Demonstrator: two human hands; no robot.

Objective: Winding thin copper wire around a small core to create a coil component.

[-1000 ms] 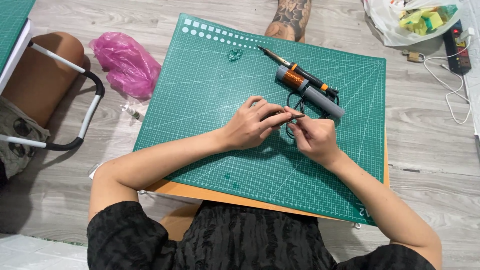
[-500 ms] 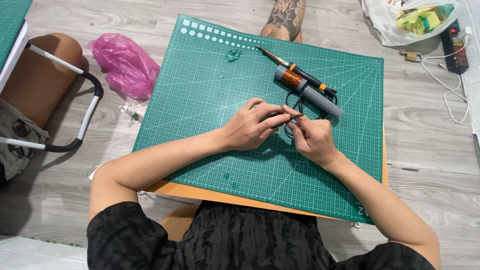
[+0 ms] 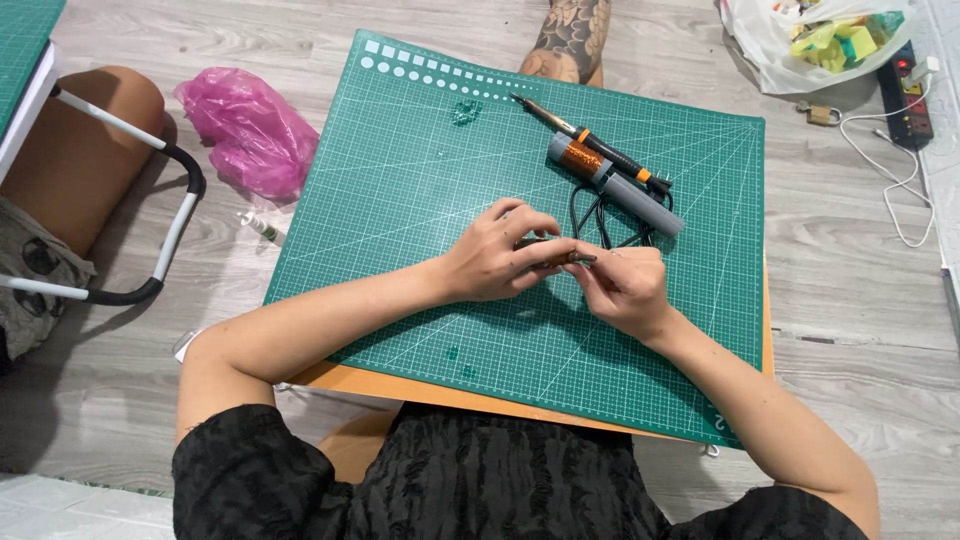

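Both hands meet over the middle of the green mat (image 3: 400, 200). The left hand (image 3: 495, 262) pinches a thin dark wire (image 3: 560, 260) between thumb and fingertips; the right hand (image 3: 625, 288) closes on its other end, fingers curled tight. The wire lies roughly level, its long axis running left to right between the two grips. It looks light, slim and bendable, so it is best held near the ends. A soldering iron (image 3: 590, 145) and a grey tube (image 3: 615, 185) lie just beyond.

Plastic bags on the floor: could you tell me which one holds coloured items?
The white bag at the top right holds yellow and green items; the pink bag left of the mat is crumpled.
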